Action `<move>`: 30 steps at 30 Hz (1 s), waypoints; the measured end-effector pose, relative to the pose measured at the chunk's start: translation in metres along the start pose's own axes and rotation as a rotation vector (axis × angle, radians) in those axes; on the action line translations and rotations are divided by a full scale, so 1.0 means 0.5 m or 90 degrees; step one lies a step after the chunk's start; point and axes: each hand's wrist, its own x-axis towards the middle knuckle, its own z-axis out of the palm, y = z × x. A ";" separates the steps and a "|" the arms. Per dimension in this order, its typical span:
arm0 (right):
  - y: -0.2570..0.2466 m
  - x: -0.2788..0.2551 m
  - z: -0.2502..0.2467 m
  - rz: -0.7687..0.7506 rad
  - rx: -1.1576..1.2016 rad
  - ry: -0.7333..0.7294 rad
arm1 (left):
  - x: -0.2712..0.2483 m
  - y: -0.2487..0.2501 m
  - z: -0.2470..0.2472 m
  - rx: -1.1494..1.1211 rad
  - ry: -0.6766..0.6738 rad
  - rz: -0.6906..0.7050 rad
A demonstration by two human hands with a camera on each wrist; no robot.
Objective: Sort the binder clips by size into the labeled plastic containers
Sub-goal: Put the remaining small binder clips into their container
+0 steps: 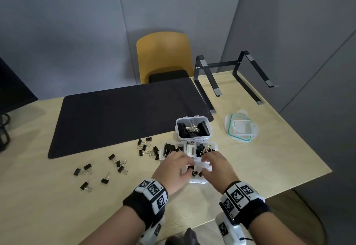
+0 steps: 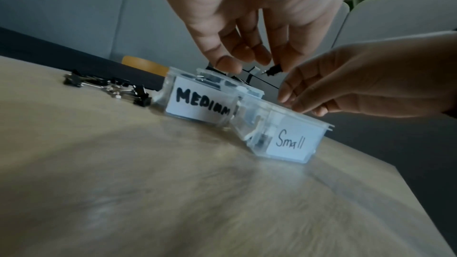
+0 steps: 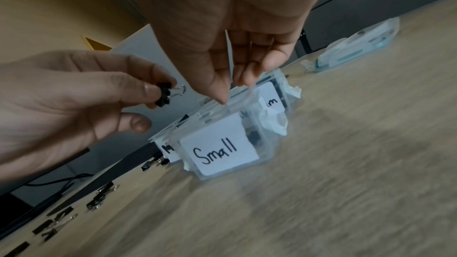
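Over the clear container labelled Small [image 1: 196, 181] [image 2: 289, 142] [image 3: 220, 149], my left hand [image 1: 189, 165] [image 2: 262, 63] pinches a small black binder clip [image 2: 275, 69] [image 3: 163, 93] between thumb and fingers. My right hand [image 1: 205, 163] [image 3: 235, 91] grips that container's rim from the right. Two Medium containers [image 1: 170, 149] [image 2: 197, 103] holding clips stand just behind it, and a Large container [image 1: 193, 129] behind those. Several loose black clips [image 1: 148, 148] lie on the table to the left.
A black desk mat [image 1: 131, 113] covers the table's middle. A clear lid with a teal seal [image 1: 240, 128] lies right of the containers. A black laptop stand [image 1: 231, 75] is at the back right, with a yellow chair [image 1: 163, 56] behind the table.
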 end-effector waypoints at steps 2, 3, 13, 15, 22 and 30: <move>0.007 0.002 -0.001 -0.004 0.014 -0.003 | 0.004 0.001 0.015 0.007 -0.029 0.024; 0.010 0.003 -0.001 -0.005 0.017 -0.005 | 0.005 -0.001 0.022 0.022 -0.045 0.033; 0.003 0.010 -0.007 -0.008 0.005 -0.015 | -0.009 -0.038 0.022 0.087 0.007 0.048; -0.012 0.013 -0.011 -0.014 0.006 -0.011 | -0.017 -0.058 0.006 0.094 0.046 0.023; -0.111 0.018 0.017 -0.051 0.059 -0.056 | -0.038 -0.159 -0.082 0.107 0.110 -0.224; -0.186 0.032 0.123 -0.045 0.016 -0.187 | -0.020 -0.214 -0.115 0.129 0.034 -0.331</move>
